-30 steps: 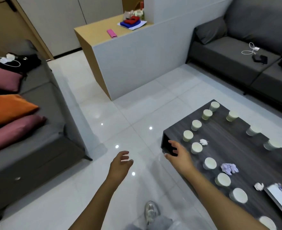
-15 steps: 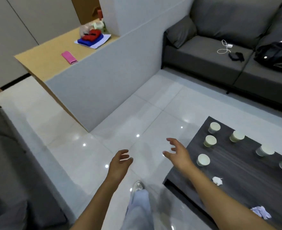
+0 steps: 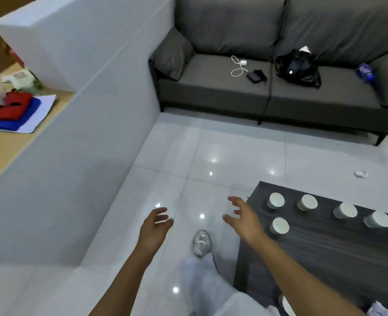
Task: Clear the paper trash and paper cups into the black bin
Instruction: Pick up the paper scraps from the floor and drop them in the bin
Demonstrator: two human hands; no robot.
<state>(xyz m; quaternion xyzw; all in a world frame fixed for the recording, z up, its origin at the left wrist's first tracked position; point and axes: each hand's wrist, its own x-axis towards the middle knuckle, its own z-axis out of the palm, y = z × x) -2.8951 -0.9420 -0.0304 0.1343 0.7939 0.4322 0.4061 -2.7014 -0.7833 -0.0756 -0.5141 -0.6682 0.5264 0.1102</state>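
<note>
paper cups (image 3: 279,225) stand on the dark table (image 3: 325,258) at near right; no black bin shows. left hand (image 3: 154,226) and right hand (image 3: 242,218) hang empty, fingers loose. walking past, the right hand could topple the corner cups.

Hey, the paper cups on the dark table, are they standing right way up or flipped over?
Flipped over, it seems. Each paper cup on the dark table shows a flat closed disc on top, no open mouth.
</note>
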